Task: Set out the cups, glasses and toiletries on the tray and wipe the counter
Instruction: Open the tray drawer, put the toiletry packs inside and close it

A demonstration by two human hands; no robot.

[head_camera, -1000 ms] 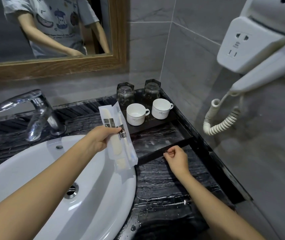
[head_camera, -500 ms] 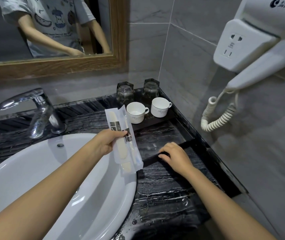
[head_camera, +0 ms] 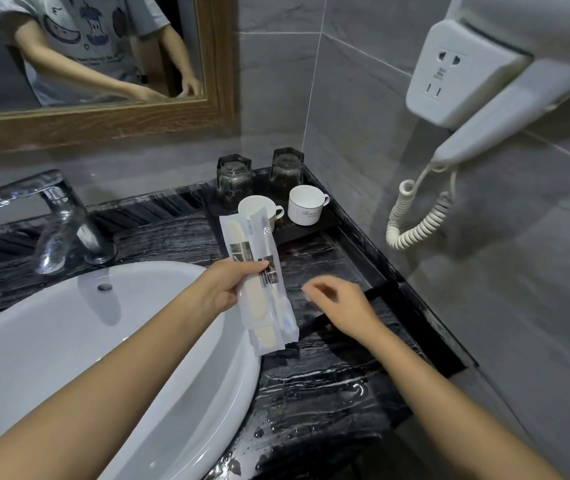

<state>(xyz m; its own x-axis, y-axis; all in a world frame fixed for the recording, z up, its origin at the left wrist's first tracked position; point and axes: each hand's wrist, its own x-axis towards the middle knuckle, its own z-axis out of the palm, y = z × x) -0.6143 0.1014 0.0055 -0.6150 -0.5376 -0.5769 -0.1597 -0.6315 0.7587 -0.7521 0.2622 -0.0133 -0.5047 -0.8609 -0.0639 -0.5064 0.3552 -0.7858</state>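
Holding 2 toiletry packets (head_camera: 259,282), left hand (head_camera: 223,287) grip closed; right hand (head_camera: 340,304) open above tray edge (head_camera: 346,315).

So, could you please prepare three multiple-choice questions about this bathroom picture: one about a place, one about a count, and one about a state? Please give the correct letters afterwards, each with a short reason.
1. Where do the two glasses stand?
A. in the sink
B. at the back of the tray, behind the cups
C. beside the tap

2. How many white cups are on the tray?
A. one
B. two
C. four

3. What is the state of the left hand?
A. closed on the wrapped toiletry packets
B. open and empty
C. resting flat on the counter

Answers:
1 B, both glasses stand in the tray's far corner near the wall, with the cups in front.
2 B, two cups stand side by side.
3 A, its fingers grip the packets above the sink rim, while the right hand is empty.
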